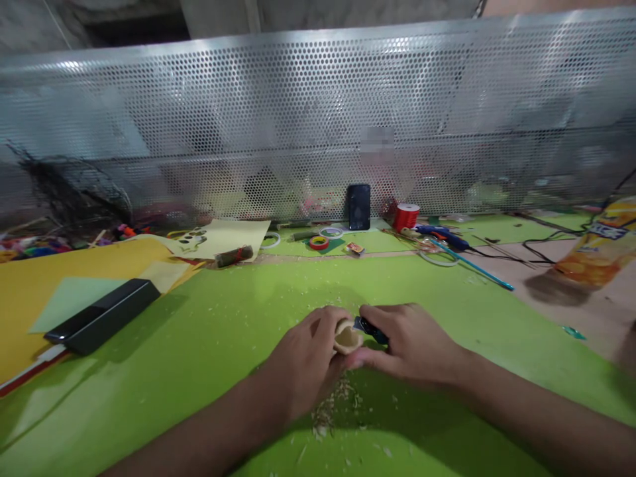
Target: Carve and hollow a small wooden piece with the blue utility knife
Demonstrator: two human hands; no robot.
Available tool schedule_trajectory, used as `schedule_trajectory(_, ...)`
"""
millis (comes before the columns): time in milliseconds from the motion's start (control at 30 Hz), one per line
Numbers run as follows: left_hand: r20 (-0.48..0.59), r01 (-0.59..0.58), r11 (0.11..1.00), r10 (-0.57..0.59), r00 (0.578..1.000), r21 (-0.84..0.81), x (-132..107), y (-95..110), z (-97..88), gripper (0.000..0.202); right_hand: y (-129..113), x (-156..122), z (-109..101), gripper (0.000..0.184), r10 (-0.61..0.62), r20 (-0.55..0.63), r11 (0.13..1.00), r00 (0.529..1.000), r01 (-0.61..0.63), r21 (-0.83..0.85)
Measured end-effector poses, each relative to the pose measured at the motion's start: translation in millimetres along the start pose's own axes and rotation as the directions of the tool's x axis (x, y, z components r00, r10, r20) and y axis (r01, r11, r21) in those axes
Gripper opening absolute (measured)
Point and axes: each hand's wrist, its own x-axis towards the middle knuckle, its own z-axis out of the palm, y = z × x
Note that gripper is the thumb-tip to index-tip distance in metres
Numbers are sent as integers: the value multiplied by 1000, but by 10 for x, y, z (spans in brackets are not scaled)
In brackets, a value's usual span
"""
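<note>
My left hand (311, 348) is closed around a small pale hollow piece (349, 336), tan and wood-like, with its open end facing me. Closed on a dark-handled knife (372, 329), my right hand (415, 341) holds the short blade at the upper right rim of the piece. The right thumb presses near the piece's lower edge. Pale shavings (325, 417) lie on the green sheet (238, 305) below both hands. The inner fingers of the left hand are hidden.
A dark power bank (106, 315) with a cable lies at left. Behind are a phone (359, 207), red spool (406, 216), tape rolls (318, 242), matchbox (355, 248) and blue glue gun (442, 236). A drink bottle (601, 245) stands right; a perforated metal panel (298, 126) bounds the back.
</note>
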Motion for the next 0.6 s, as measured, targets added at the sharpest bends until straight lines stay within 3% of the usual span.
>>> schedule_trajectory(167,-8,1,998,-1,1000,55,3,-22,10,32,-16,-17,-11,71,8,-2,1000,1000,-8,1)
schedule_trajectory(600,-42,-176,907,207,977,382,67,-54,-34,13,-19,6,-32,64,113,106,990,988,-121,67)
